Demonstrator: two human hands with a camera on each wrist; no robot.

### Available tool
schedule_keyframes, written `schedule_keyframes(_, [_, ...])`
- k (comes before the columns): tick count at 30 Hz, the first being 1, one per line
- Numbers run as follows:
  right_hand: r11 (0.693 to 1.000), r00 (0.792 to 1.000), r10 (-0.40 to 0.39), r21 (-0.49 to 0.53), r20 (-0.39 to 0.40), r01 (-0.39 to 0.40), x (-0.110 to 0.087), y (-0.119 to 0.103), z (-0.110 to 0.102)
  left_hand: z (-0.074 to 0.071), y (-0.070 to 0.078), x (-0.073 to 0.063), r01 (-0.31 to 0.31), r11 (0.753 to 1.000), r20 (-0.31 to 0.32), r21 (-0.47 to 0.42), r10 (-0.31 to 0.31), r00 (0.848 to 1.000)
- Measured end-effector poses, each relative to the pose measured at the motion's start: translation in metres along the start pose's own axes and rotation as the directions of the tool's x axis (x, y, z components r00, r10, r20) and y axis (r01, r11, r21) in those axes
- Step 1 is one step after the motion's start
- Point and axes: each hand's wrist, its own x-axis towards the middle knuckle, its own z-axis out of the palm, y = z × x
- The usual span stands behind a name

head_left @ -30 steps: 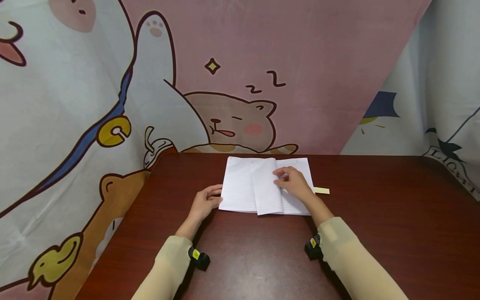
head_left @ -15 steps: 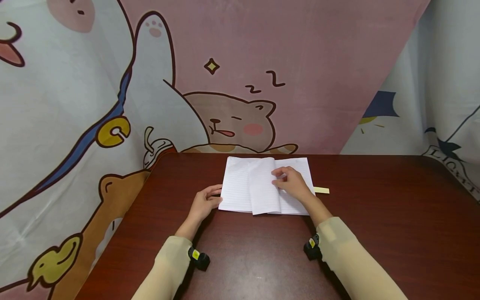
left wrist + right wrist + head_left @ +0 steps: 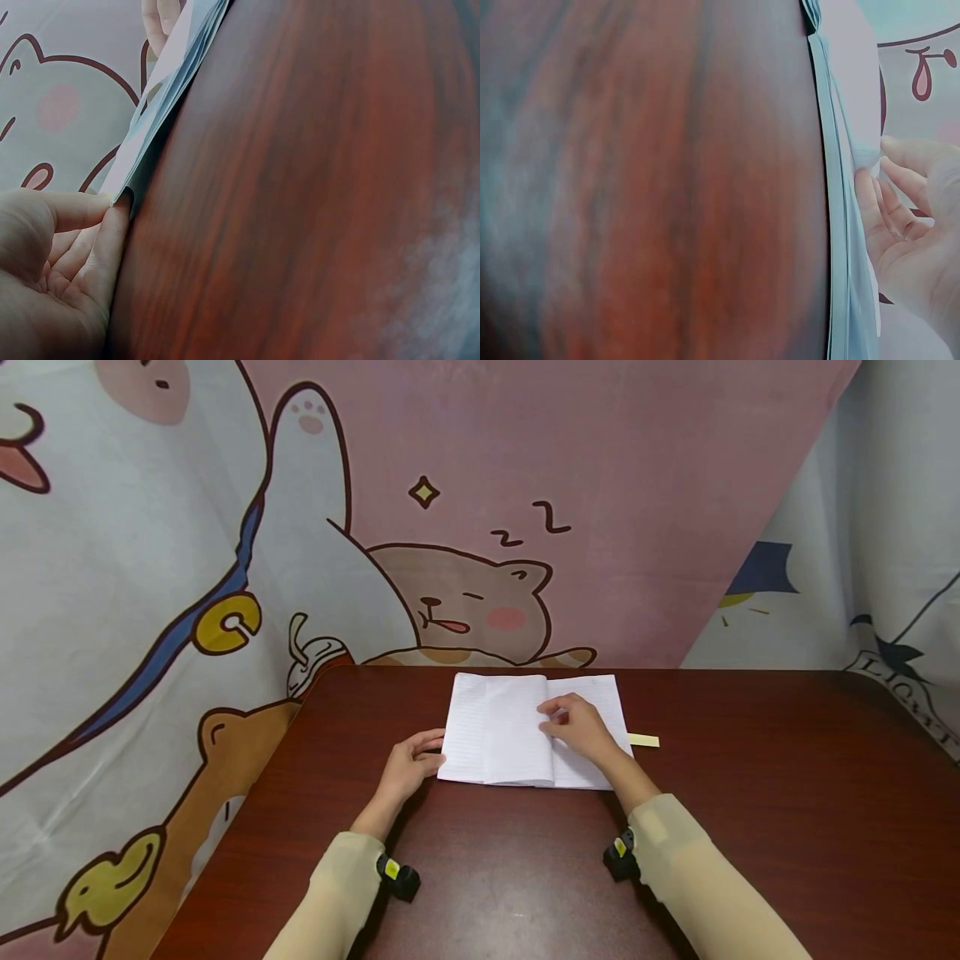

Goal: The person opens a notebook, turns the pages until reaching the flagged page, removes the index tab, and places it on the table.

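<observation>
An open notebook (image 3: 465, 727) with lined white pages lies near the table's far edge. My left hand (image 3: 408, 768) holds its left edge; in the left wrist view, the thumb is above the corner and a finger (image 3: 112, 232) is beneath it. My right hand (image 3: 581, 727) is over the right half, its thumb and forefinger bent at a page (image 3: 517, 735) close to the spine. That page lies over to the left, partly covering the left half. In the right wrist view, the right hand's fingertips (image 3: 865, 180) meet at the bulging paper.
A yellow paper tab (image 3: 643, 741) sticks out from the notebook's right side. The brown wooden table (image 3: 787, 827) extends around it. Behind hangs a cartoon-printed cloth (image 3: 637, 510). A black camera (image 3: 401, 881) is strapped to the left wrist, another camera (image 3: 620, 857) to the right.
The page has swung left and settled flatter, its lower corner now level with the notebook's bottom edge. My right hand has slid slightly left with it; the left hand stays put.
</observation>
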Motion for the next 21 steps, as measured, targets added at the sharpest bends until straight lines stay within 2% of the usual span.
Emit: schedule_keyframes(21, [1.0,1.0,-0.011,0.004,0.007,0.011,0.0026,-0.0027,0.0077,-0.0005,-0.0014,0.0006,0.0,1.0,0.0,-0.004,0.0,1.0])
